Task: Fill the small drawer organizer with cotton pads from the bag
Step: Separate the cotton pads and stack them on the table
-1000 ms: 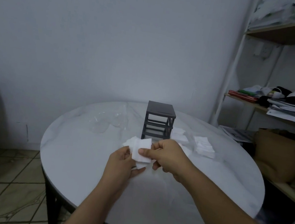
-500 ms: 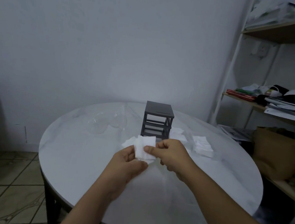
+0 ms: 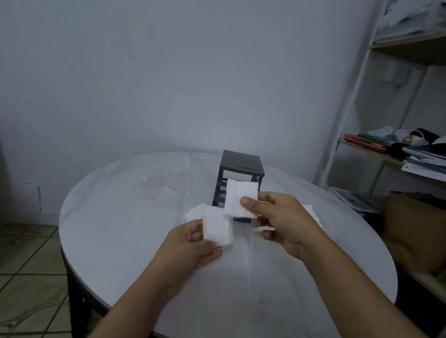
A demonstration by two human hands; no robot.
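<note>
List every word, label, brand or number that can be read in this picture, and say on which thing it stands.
No text can be read here.
drawer organizer: plain dark, no label seen.
cotton pad in the right hand and pads in the left hand: blank white.
stacked papers: too blurred to read.
red book: too small to read.
cardboard box: no marking visible.

Before me the round pale counter (image 3: 115,228) carries the dark drawer organizer (image 3: 242,161), loose cotton pads (image 3: 196,211) at its foot, and a clear bag (image 3: 159,182) to its left.
</note>
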